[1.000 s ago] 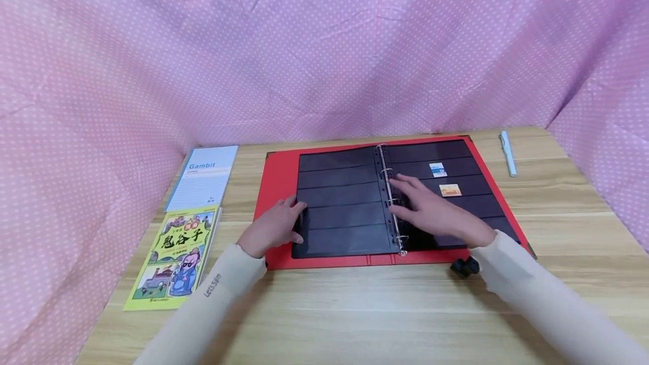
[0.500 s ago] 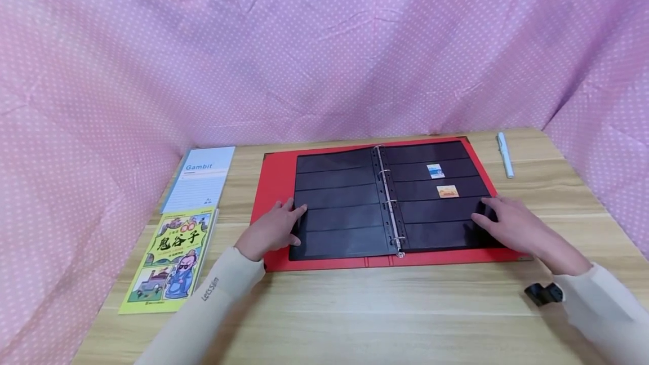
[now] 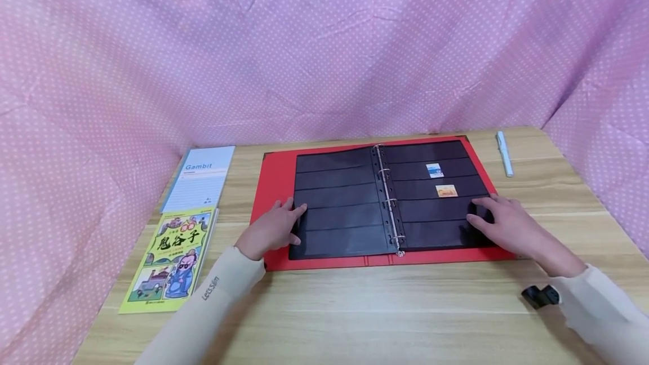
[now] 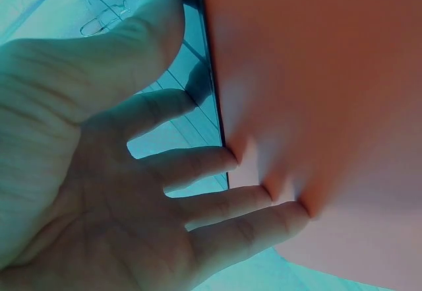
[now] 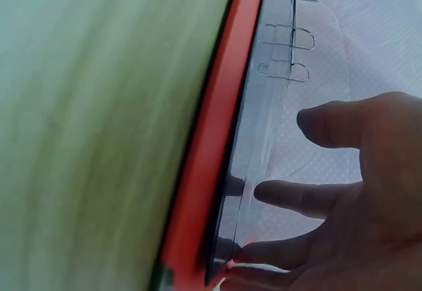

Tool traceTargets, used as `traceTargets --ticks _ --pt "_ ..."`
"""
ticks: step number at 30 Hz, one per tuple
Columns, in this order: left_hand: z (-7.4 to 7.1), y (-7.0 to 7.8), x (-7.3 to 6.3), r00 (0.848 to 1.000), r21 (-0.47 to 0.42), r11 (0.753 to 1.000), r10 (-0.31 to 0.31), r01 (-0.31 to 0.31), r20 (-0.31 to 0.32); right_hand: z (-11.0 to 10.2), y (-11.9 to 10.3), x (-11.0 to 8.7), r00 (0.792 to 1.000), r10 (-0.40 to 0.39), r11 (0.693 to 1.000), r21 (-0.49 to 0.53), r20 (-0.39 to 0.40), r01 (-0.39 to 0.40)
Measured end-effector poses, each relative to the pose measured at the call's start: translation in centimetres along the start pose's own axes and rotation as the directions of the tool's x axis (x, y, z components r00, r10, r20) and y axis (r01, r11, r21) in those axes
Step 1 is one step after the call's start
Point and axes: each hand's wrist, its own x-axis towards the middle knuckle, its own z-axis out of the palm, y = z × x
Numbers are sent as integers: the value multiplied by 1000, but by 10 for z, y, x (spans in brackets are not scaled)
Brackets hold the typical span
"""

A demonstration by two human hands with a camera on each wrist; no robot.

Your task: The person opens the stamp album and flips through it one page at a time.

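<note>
A red ring binder (image 3: 276,179) lies open on the table, with black pocket pages (image 3: 339,199) on both sides of its metal rings (image 3: 389,201). Two small stamps, one blue and white (image 3: 434,170) and one orange (image 3: 447,191), sit in the right page. My left hand (image 3: 271,230) rests at the left page's outer edge; in the left wrist view its spread fingers (image 4: 244,231) touch the red cover. Over the right page's outer edge is my right hand (image 3: 514,227), holding nothing. Its fingers (image 5: 297,195) look extended in the right wrist view, the lower ones at the page edge.
A blue-white notebook (image 3: 200,179) and a yellow-green comic-style book (image 3: 169,261) lie at the left. A light blue pen (image 3: 505,154) is at the back right. Pink dotted cloth (image 3: 324,49) hangs behind the wooden table (image 3: 355,320).
My right hand has moved right, from above the rings to the right page's outer edge, then slightly left. The left hand stays in place at the left page.
</note>
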Motion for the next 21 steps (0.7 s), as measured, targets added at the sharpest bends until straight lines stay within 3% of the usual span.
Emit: traceTargets --ticks 13,18,21 --pt "0 0 0 1000 -30 999 -19 19 10 -9 -12 -6 997 -19 1000 10 -73 20" --pt "0 0 1 1000 -31 999 -16 16 11 -19 -18 -11 981 -114 993 15 -159 117" --pt "0 -1 1 1000 -24 1000 -12 12 9 -28 -23 -16 975 -154 985 46 -161 164"
